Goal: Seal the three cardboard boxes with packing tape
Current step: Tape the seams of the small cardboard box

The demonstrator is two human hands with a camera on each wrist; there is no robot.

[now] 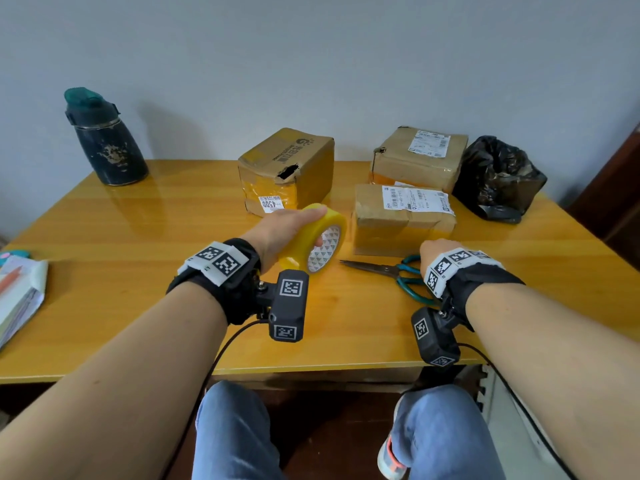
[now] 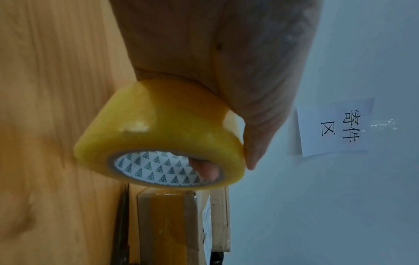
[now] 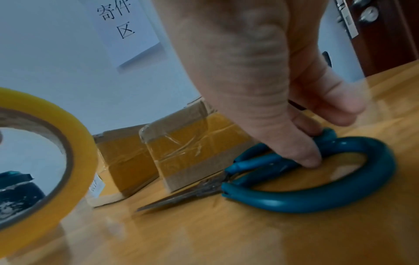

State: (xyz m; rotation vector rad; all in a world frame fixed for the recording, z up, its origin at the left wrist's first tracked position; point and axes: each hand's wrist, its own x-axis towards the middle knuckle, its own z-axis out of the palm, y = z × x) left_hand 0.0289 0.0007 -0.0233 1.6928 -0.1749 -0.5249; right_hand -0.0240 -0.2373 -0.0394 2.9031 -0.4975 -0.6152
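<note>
Three worn cardboard boxes stand at the back of the yellow table (image 1: 138, 237): one in the middle (image 1: 287, 168), one at the back right (image 1: 419, 157), and a flatter one (image 1: 398, 220) in front of it. My left hand (image 1: 294, 226) grips a roll of yellow packing tape (image 1: 311, 237) just above the table, left of the flat box. In the left wrist view a finger (image 2: 206, 168) hooks inside the tape roll's (image 2: 158, 134) patterned core. My right hand (image 3: 294, 125) pinches the teal handle of the scissors (image 3: 317, 197), which lie flat with the blades closed, pointing left (image 1: 374, 268).
A dark bottle (image 1: 107, 140) stands at the back left. A black plastic bag (image 1: 495, 178) sits right of the boxes. Papers (image 1: 17, 296) lie at the table's left edge. A paper sign (image 2: 335, 127) hangs on the wall, and a dark door (image 3: 385, 26) stands at the right.
</note>
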